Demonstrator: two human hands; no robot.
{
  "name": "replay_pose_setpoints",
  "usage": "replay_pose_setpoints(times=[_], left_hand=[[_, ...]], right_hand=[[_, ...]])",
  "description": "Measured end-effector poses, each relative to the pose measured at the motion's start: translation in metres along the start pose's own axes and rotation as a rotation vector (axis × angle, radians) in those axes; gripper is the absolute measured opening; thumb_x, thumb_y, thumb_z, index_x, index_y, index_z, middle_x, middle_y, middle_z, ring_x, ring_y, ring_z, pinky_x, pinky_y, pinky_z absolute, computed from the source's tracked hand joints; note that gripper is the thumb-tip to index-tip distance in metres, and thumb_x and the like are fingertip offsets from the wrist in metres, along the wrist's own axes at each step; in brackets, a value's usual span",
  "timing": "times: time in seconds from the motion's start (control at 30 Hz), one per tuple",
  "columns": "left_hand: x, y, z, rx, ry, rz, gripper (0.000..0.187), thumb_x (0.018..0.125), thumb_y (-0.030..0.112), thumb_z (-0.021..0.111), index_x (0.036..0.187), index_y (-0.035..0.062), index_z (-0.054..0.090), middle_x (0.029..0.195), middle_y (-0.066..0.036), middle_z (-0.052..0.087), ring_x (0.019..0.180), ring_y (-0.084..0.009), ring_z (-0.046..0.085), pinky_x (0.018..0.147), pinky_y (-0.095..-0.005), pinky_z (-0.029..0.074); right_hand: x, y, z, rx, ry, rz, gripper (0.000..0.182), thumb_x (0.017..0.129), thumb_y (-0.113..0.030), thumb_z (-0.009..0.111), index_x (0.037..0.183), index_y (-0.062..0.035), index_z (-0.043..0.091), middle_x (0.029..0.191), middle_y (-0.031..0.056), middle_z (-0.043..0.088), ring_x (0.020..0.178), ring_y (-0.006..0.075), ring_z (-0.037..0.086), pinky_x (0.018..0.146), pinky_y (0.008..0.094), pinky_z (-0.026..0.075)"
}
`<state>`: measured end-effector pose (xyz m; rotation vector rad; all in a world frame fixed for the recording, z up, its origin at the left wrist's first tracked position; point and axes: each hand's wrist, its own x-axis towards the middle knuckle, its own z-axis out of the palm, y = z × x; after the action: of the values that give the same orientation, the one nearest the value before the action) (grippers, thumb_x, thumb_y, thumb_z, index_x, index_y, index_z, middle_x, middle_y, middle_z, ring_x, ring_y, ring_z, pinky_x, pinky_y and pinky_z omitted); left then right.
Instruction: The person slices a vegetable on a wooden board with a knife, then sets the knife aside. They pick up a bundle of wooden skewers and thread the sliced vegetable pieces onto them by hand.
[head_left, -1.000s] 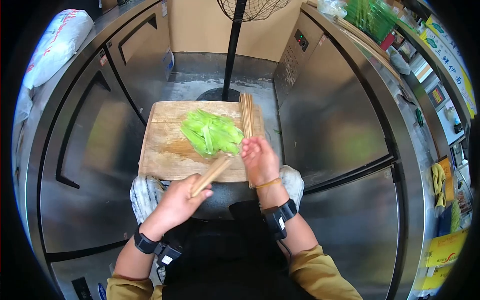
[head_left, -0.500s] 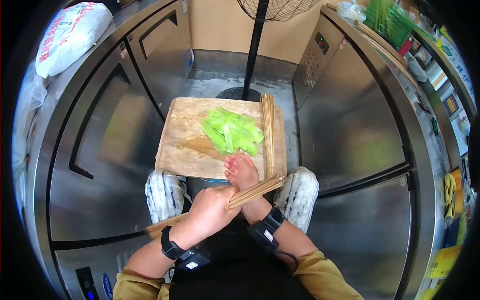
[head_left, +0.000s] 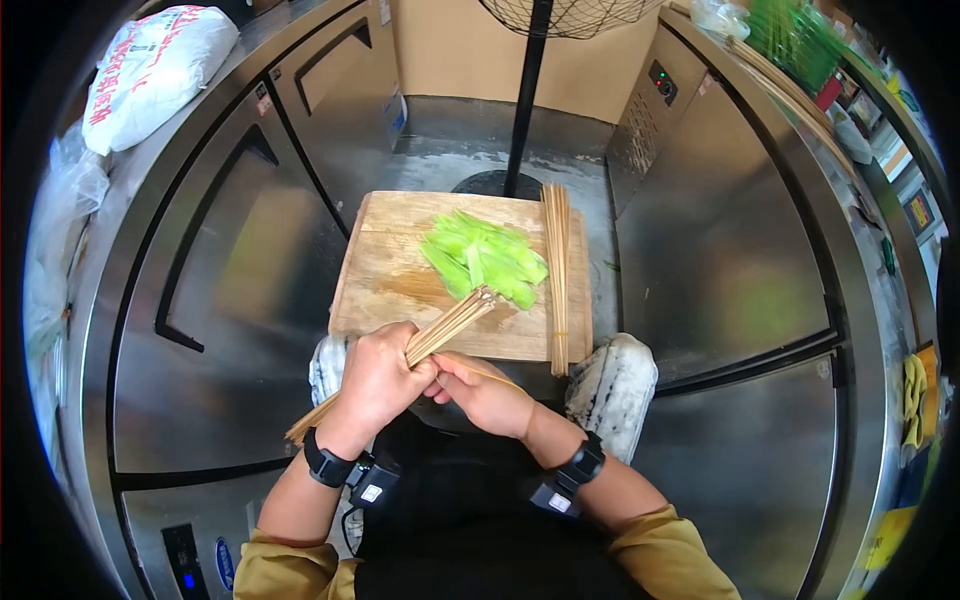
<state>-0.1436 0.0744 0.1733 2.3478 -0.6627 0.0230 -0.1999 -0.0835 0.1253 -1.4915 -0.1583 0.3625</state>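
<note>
Head view: the left hand [head_left: 378,380] is clenched around a bundle of bamboo skewers [head_left: 425,340], tips slanting over the wooden cutting board [head_left: 385,280]. The right hand [head_left: 485,392] pinches one skewer beside it. Green leaf strips [head_left: 482,256] lie near loose skewers [head_left: 556,270].

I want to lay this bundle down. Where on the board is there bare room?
The cutting board is bare on its left half, beside the green vegetable strips. Its right edge is crowded by the loose skewers; the near edge lies under the left hand.
</note>
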Motion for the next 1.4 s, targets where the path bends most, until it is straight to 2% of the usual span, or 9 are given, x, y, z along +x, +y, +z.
replay_pose_setpoints(times=[0.27, 0.37, 0.47, 0.63, 0.73, 0.77, 1.0, 1.23, 1.4], left_hand=[[-0.001, -0.004, 0.001, 0.062, -0.018, -0.029, 0.017, 0.07, 0.013, 0.068, 0.077, 0.0014, 0.059, 0.077, -0.02, 0.063, 0.074, -0.04, 0.063, 0.066, -0.0471, 0.051], [-0.006, -0.001, 0.003, 0.098, -0.072, -0.01, 0.017, 0.071, 0.014, 0.068, 0.078, 0.002, 0.059, 0.079, -0.019, 0.064, 0.075, -0.0392, 0.064, 0.067, -0.047, 0.052], [-0.012, 0.005, 0.004, 0.111, -0.06, 0.021, 0.013, 0.069, 0.01, 0.066, 0.075, 0.0007, 0.058, 0.072, -0.02, 0.061, 0.07, -0.0395, 0.062, 0.063, -0.0459, 0.05], [-0.012, -0.025, -0.009, 0.233, 0.004, -0.1, 0.014, 0.069, 0.012, 0.066, 0.078, 0.0021, 0.061, 0.077, -0.019, 0.065, 0.073, -0.0384, 0.064, 0.064, -0.0445, 0.052], [-0.016, -0.026, -0.015, -0.095, -0.05, -0.157, 0.009, 0.071, 0.007, 0.064, 0.078, 0.0012, 0.061, 0.073, -0.017, 0.064, 0.066, -0.0305, 0.065, 0.06, -0.0377, 0.05], [-0.018, -0.024, -0.017, -0.355, -0.174, -0.23, 0.006, 0.075, 0.004, 0.062, 0.079, 0.0007, 0.06, 0.068, -0.008, 0.063, 0.062, -0.0145, 0.06, 0.059, -0.0299, 0.047], [-0.021, -0.007, -0.027, -0.735, -0.402, -0.285, 0.005, 0.078, 0.002, 0.063, 0.083, 0.001, 0.061, 0.074, 0.0, 0.061, 0.072, -0.0051, 0.053, 0.064, -0.0244, 0.045], [-0.019, -0.001, -0.029, -0.605, -0.399, -0.257, 0.005, 0.078, 0.003, 0.063, 0.082, 0.0005, 0.061, 0.073, -0.003, 0.062, 0.069, -0.0072, 0.054, 0.063, -0.0265, 0.047], [-0.019, -0.007, -0.019, -0.402, -0.357, -0.188, 0.009, 0.075, 0.007, 0.065, 0.079, 0.001, 0.06, 0.067, -0.011, 0.061, 0.062, -0.0168, 0.058, 0.061, -0.0316, 0.048]], right_hand=[[-0.024, -0.03, 0.005, -0.272, 0.06, -0.149, 0.036, 0.091, -0.003, 0.052, 0.127, 0.0042, 0.045, 0.118, 0.0175, 0.05, 0.104, 0.0238, 0.057, 0.091, 0.0357, 0.047], [-0.016, -0.022, -0.008, 0.053, 0.137, -0.027, 0.037, 0.093, -0.003, 0.054, 0.128, 0.0065, 0.048, 0.121, 0.0161, 0.053, 0.111, 0.0231, 0.056, 0.097, 0.0334, 0.044], [-0.02, -0.028, -0.029, 0.917, 0.137, -0.006, 0.038, 0.094, -0.003, 0.053, 0.13, 0.008, 0.049, 0.131, 0.0165, 0.055, 0.126, 0.0269, 0.05, 0.111, 0.0385, 0.037], [-0.043, -0.052, -0.039, 0.965, 0.075, -0.076, 0.042, 0.095, -0.003, 0.053, 0.135, 0.0051, 0.043, 0.14, 0.0166, 0.045, 0.132, 0.0272, 0.043, 0.111, 0.0413, 0.035], [-0.037, -0.037, -0.038, 0.782, 0.155, -0.067, 0.047, 0.095, -0.005, 0.054, 0.139, 0.003, 0.04, 0.143, 0.0165, 0.043, 0.135, 0.0282, 0.04, 0.112, 0.0414, 0.034], [-0.032, -0.026, -0.036, 0.726, 0.179, -0.046, 0.048, 0.095, -0.005, 0.055, 0.14, 0.0024, 0.04, 0.144, 0.0163, 0.043, 0.136, 0.0285, 0.039, 0.112, 0.0417, 0.034], [-0.008, 0.007, -0.01, 0.604, -0.153, 0.08, 0.062, 0.093, -0.011, 0.064, 0.146, -0.0035, 0.033, 0.14, 0.0109, 0.047, 0.128, 0.0191, 0.046, 0.106, 0.034, 0.038], [-0.006, 0.014, -0.017, 0.505, -0.21, 0.19, 0.016, 0.096, -0.013, 0.058, 0.107, -0.0028, 0.063, 0.096, 0.0039, 0.064, 0.085, 0.0117, 0.06, 0.081, 0.0265, 0.048], [-0.014, 0.002, -0.022, 0.87, -0.084, -0.037, 0.014, 0.096, -0.012, 0.055, 0.1, -0.0005, 0.061, 0.094, 0.0075, 0.063, 0.089, 0.0156, 0.06, 0.084, 0.0302, 0.048]])
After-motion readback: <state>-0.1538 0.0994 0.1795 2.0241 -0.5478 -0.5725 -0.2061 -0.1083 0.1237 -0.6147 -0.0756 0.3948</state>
